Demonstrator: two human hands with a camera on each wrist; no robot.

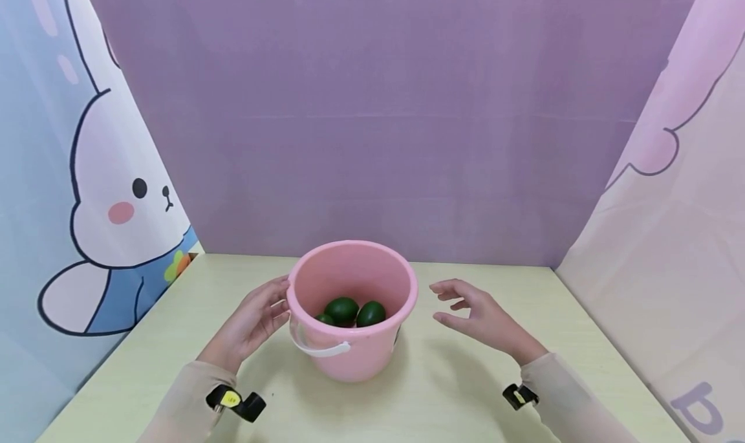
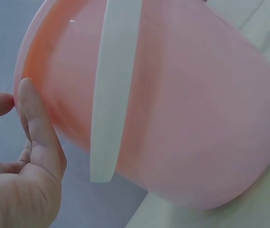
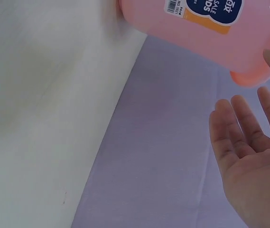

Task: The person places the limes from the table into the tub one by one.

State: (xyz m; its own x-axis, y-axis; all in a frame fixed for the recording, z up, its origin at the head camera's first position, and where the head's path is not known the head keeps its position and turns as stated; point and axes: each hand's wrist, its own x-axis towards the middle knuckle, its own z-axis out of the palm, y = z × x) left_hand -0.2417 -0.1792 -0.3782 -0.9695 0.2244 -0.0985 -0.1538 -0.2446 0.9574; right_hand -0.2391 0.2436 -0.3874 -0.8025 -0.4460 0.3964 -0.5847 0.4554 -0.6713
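Observation:
A pink bucket [image 1: 361,359] stands on the table with its white handle [image 1: 326,350] hanging down at the front left. Inside it lie three dark green, oval fruits [image 1: 342,311] that look like avocados, one of them mostly hidden by the front wall. My left hand [image 1: 259,317] touches the left side of the bucket's rim [image 2: 20,71] with its fingertips, its fingers loosely bent. Right of the bucket, my right hand [image 1: 480,317] is held in the air, apart from it, fingers spread and palm turned toward the bucket. Nothing is in that hand.
The pale wooden table [image 1: 495,398] runs back to a purple cloth [image 1: 378,119]. Printed cloths hang at both sides, with a cartoon rabbit [image 1: 128,171] on the left one. A printed label [image 3: 210,14] sticks to the bucket's side in the right wrist view.

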